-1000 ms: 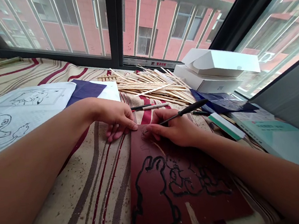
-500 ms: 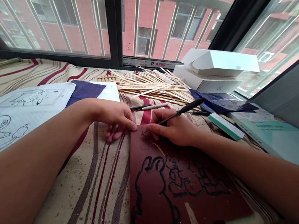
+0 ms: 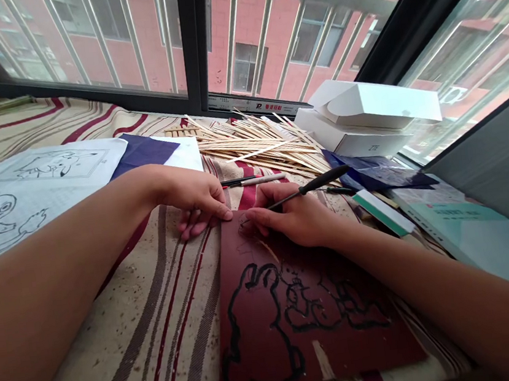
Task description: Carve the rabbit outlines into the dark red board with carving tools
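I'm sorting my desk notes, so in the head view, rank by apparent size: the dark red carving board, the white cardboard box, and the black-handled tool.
1. Dark red carving board, though nearness to the camera inflates it.
2. White cardboard box.
3. Black-handled tool, in the right hand.

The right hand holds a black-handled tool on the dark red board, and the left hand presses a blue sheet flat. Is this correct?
Not fully. In the head view the left hand rests at the corner of the dark red board, not on a blue sheet. The right hand does hold the black-handled tool there.
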`<state>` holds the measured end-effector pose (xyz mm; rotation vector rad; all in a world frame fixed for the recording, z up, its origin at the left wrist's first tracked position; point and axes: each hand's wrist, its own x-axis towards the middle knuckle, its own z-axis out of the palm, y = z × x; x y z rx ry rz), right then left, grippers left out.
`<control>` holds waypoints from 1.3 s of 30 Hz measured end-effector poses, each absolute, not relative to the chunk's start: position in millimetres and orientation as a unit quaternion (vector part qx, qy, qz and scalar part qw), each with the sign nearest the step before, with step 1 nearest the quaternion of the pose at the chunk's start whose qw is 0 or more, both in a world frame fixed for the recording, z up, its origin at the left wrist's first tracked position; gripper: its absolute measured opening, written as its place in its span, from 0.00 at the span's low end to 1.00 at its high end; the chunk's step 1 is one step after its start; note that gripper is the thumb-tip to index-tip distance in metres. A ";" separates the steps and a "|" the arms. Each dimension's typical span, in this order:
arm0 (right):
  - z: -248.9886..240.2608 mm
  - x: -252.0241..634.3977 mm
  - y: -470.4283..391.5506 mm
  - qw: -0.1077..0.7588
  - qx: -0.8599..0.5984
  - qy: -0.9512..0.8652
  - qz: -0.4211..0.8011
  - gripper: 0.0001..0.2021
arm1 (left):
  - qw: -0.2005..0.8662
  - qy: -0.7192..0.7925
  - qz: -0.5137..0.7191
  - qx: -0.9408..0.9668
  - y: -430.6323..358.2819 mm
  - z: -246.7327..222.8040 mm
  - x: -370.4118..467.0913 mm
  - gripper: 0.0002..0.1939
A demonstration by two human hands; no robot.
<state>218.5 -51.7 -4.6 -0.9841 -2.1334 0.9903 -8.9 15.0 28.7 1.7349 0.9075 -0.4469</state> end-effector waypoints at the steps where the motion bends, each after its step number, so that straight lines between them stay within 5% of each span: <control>1: -4.3 218.3 -51.8 0.292 -0.367 -0.802 0.370 0.13 | 0.538 0.382 -0.187 0.728 15.1 28.6 -9.1 0.21; 39: -3.9 216.9 -50.7 0.293 -0.404 -0.794 0.347 0.14 | 0.531 0.387 -0.198 0.727 17.3 27.2 -9.3 0.22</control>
